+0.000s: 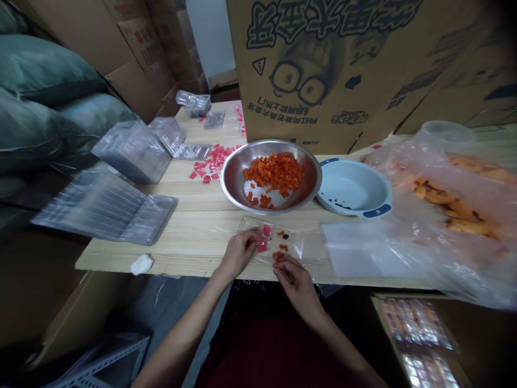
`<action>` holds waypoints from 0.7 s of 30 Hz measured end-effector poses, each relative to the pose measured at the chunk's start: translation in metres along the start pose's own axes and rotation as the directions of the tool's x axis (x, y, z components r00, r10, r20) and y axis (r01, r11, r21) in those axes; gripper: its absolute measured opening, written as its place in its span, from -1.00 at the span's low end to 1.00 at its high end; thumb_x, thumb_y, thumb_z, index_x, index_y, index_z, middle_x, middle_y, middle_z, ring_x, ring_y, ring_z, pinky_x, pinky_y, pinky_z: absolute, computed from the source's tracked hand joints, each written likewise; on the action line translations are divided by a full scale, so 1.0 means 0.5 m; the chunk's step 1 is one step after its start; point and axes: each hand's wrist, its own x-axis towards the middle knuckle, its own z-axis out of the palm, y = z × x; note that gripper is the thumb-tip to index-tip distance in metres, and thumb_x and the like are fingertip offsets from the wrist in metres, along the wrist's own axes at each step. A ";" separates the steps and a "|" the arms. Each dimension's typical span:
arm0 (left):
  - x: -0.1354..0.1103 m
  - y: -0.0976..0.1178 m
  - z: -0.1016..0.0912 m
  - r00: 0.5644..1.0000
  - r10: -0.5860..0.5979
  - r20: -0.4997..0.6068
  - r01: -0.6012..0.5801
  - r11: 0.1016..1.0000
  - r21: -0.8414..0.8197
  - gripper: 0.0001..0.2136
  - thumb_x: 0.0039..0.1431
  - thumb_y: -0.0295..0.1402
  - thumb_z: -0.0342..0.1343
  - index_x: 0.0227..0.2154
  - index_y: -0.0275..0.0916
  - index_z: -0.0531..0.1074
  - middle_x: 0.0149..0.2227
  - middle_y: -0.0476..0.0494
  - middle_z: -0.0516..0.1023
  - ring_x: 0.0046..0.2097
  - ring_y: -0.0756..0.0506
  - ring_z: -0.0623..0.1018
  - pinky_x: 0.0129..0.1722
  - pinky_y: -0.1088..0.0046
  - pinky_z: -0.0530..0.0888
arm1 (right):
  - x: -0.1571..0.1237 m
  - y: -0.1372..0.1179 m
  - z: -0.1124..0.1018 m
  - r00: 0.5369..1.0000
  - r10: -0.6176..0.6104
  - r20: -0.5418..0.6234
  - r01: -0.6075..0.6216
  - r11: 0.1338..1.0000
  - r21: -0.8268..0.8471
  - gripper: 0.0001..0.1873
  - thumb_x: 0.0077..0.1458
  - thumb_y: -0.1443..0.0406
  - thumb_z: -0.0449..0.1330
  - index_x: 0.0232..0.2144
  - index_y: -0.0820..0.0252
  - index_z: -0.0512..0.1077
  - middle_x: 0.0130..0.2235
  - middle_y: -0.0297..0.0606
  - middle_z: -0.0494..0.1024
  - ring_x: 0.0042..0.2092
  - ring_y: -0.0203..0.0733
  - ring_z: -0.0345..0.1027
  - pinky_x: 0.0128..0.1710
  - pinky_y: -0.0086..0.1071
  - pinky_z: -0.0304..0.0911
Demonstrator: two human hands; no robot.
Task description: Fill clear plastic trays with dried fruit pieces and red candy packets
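A clear plastic compartment tray point(278, 240) lies at the front edge of the wooden table point(202, 226), holding red packets and orange pieces in its cells. My left hand point(239, 252) pinches a small red packet at the tray's left side. At the tray's near edge my right hand point(294, 279) has its fingers closed on an orange piece. Just behind the tray stands a steel bowl point(238, 172) with a heap of orange dried fruit pieces point(274, 172).
A light blue bowl point(353, 188) sits right of the steel bowl. Loose red packets point(212, 161) and stacks of clear trays point(109, 207) lie at left. A plastic bag of orange slices point(448, 205) fills the right. A printed cardboard box point(343, 64) stands behind.
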 end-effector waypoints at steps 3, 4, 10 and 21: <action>0.001 -0.009 0.022 0.992 0.127 -0.012 -0.124 0.978 0.166 -0.84 0.22 -0.55 0.12 -0.32 -0.18 0.54 -0.25 -0.15 0.62 -0.16 -0.17 0.58 -0.11 0.29 0.48 | -0.003 0.010 -0.003 0.998 -0.049 0.025 0.051 0.996 -0.076 -0.79 0.39 0.22 0.12 -0.27 0.08 0.52 -0.18 -0.18 0.59 -0.06 -0.02 0.48 0.00 -0.12 0.40; -0.003 -0.008 0.028 0.984 0.173 -0.041 -0.161 0.964 0.212 -0.84 0.24 -0.55 0.11 -0.29 -0.18 0.55 -0.20 -0.18 0.62 -0.10 -0.20 0.57 -0.06 0.25 0.49 | -0.003 0.013 -0.002 0.998 -0.060 0.022 0.062 0.993 -0.097 -0.80 0.39 0.23 0.12 -0.27 0.08 0.51 -0.18 -0.17 0.59 -0.07 -0.02 0.48 0.00 -0.12 0.40; -0.030 0.009 0.044 0.958 0.284 -0.028 -0.262 0.914 0.308 -0.85 0.37 -0.40 0.12 -0.09 -0.14 0.56 -0.03 -0.24 0.59 0.04 -0.25 0.51 0.04 0.12 0.47 | -0.001 0.024 -0.003 0.993 -0.109 0.048 0.115 0.981 -0.159 -0.82 0.38 0.27 0.11 -0.24 0.08 0.51 -0.19 -0.18 0.59 -0.10 -0.04 0.49 -0.05 -0.15 0.44; -0.016 -0.032 0.048 0.933 0.354 -0.063 -0.328 0.910 0.254 -0.86 0.33 -0.27 0.16 -0.14 0.02 0.60 -0.11 -0.18 0.66 -0.03 -0.32 0.59 -0.01 -0.03 0.50 | -0.005 -0.024 -0.078 0.994 -0.108 0.025 0.111 0.975 -0.191 -0.83 0.39 0.34 0.13 -0.15 0.10 0.54 -0.11 -0.19 0.59 -0.02 -0.09 0.48 0.02 -0.20 0.45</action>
